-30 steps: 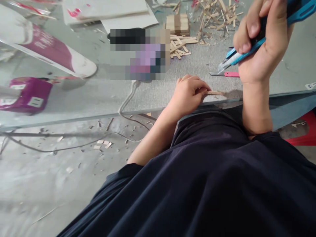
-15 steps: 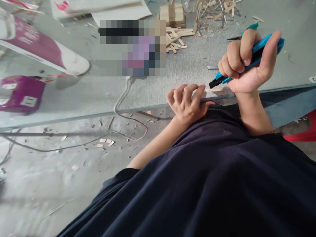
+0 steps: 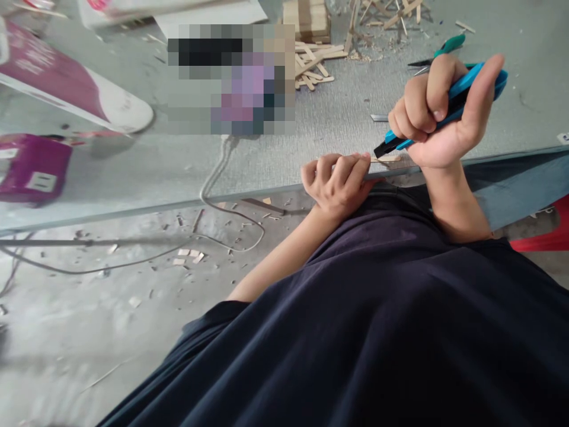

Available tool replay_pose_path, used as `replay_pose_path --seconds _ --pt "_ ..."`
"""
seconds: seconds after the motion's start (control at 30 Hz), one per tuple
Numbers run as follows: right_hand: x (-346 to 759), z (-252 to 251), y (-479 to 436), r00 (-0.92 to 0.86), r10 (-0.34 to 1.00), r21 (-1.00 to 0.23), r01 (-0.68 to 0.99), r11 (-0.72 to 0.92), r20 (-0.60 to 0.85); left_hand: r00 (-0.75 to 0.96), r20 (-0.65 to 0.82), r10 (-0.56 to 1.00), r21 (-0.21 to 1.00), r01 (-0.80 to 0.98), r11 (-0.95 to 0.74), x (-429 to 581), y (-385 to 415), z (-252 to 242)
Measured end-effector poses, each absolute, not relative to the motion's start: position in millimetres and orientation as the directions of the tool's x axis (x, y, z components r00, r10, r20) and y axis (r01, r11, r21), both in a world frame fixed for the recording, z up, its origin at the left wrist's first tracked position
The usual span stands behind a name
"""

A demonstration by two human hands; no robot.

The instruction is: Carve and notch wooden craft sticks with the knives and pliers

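Note:
My right hand is wrapped round a blue and black utility knife, thumb raised along its back end. The knife's black tip points down and left, right beside a wooden craft stick at the table's front edge. My left hand presses its fingertips on the left part of that stick, with the thumb hidden below the edge. Just above the knife's tip lies a loose metal blade, partly covered by my right hand. Beyond my right hand rests a green-handled tool with a dark pointed end.
Several loose craft sticks and a bundled stack lie at the back. A white cable hangs over the table's edge. To the left are a white and pink bottle and a purple box. Scraps litter the floor.
My left fingers have drawn closer together on the stick, and the thumb has slid out of sight under the edge. The knife's tip stays by the stick. The view has shifted slightly.

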State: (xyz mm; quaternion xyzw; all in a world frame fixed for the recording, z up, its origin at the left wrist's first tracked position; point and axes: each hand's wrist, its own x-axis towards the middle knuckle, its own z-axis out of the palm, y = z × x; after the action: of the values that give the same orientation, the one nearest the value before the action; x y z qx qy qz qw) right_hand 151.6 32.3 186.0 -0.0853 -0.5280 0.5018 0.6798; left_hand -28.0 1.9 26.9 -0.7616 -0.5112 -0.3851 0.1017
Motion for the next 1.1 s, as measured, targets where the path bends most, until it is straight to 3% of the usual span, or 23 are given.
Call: replay_pose_path --seconds 0.1,0.2,0.43,0.67,0.87,1.1 --pt "152.5 182.3 35.3 -0.048 0.781 -0.653 -0.582 0.485 0.623 0.212 0.698 0.684 0.175 0.876 -0.450 -29.1 2.2 26.8" --pt "153.9 178.5 38.1 -0.032 0.793 -0.643 -0.606 0.469 0.608 0.205 0.695 0.689 0.197 0.868 -0.457 -28.4 2.4 26.7" --pt "157.6 185.5 35.7 -0.140 0.738 -0.658 -0.583 0.477 0.660 0.198 0.777 0.597 0.129 0.879 -0.460 -26.2 3.5 24.1" --pt "160.5 187.3 39.9 -0.224 0.653 -0.610 -0.650 0.453 0.723 0.201 0.734 0.648 0.170 0.870 -0.462 -26.4 3.3 24.8" --pt "158.7 187.7 39.5 -0.107 0.825 -0.753 -0.487 0.442 0.554 0.203 0.695 0.690 0.217 0.856 -0.470 -25.3 4.4 27.1" --pt "153.0 191.8 27.3 -0.026 0.877 -0.796 -0.433 0.424 0.481 0.206 0.586 0.784 0.310 0.836 -0.452 -27.5 5.1 29.5"
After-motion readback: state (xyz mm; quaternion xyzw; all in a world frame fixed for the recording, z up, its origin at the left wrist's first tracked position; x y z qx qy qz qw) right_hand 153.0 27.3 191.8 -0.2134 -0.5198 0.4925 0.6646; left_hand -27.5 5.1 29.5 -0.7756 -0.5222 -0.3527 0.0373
